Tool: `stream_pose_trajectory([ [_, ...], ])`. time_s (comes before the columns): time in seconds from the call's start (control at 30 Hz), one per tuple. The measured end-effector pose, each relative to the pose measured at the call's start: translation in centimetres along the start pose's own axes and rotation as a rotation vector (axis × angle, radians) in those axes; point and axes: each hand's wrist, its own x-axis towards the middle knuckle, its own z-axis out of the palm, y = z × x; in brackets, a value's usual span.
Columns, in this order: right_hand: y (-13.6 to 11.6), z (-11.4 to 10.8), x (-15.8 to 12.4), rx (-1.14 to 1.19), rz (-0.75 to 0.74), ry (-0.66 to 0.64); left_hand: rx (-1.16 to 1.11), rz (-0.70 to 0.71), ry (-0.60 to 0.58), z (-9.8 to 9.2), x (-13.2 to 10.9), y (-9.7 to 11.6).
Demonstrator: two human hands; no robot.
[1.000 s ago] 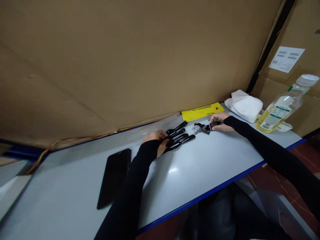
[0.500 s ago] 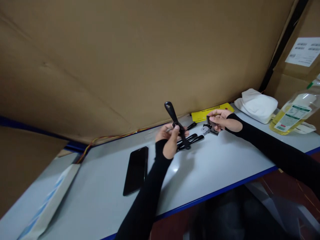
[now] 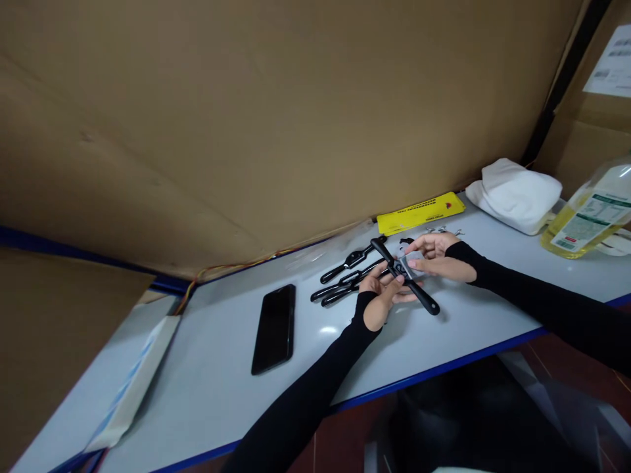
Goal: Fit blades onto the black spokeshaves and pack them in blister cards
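My left hand [image 3: 380,295] is closed on the middle of a black spokeshave [image 3: 424,299], which lies slantwise above the table. My right hand [image 3: 440,256] pinches a flat grey metal blade [image 3: 413,259] against the spokeshave's centre. Whether the blade is seated there I cannot tell. Behind and left of my left hand, several more black spokeshaves [image 3: 353,259] rest on the table, partly covered by the hand. Small shiny metal parts [image 3: 442,230] lie just beyond my right hand.
Yellow printed cards [image 3: 420,214] lie at the back by the cardboard wall [image 3: 276,118]. Rightward are a white cloth bundle [image 3: 515,194] and a bottle of yellow liquid [image 3: 574,220]. A black phone [image 3: 273,328] lies left on the table [image 3: 211,368]. Clear plastic [image 3: 330,249] lies behind.
My left hand has moved right with the spokeshave, which has turned. My right hand has brought the blade against it. More of the spokeshaves on the table now show.
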Motion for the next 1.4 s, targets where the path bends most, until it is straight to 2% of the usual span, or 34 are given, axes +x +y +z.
stream_pose_trajectory([
  [0.17, 1.9, 0.9, -0.1, -0.236, -0.088, 0.106, 0.019, 0.004, -0.031, 0.2, -0.3, -0.6],
  [0.27, 1.9, 1.1, -0.3, -0.428, -0.238, 0.066, 0.033, -0.009, -0.019, 0.2, -0.3, -0.7],
  [0.33, 1.6, 1.0, -0.5, -0.474, -0.283, 0.036, 0.036, -0.023, -0.005, 0.2, -0.3, -0.8],
  [0.5, 1.5, 0.8, -0.5, -0.344, -0.145, 0.049, 0.026, -0.053, 0.028, 0.3, -0.6, -1.4],
  [0.8, 1.2, 1.2, -0.8, -0.486, -0.222, 0.062, -0.077, -0.030, 0.146, -0.3, 0.5, -1.2],
  [0.87, 1.1, 1.3, -1.0, -0.440, -0.142, 0.063, -0.087, -0.004, 0.164, -0.3, 0.5, -1.2],
  [1.0, 1.3, 1.9, -0.7, -0.198, 0.096, 0.040, -0.098, 0.068, 0.221, 0.2, 0.1, -1.4],
  [1.07, 1.4, 2.2, -0.6, -0.114, 0.144, 0.062, -0.105, 0.099, 0.229, 0.5, -0.1, -1.5],
  [1.23, 1.4, 2.7, -0.8, 0.000, 0.095, 0.054, -0.089, 0.163, 0.223, 0.9, -0.4, -1.2],
  [1.4, 1.2, 3.1, -1.3, 0.027, 0.057, 0.028, -0.029, 0.137, 0.228, 0.8, -0.4, -1.0],
])
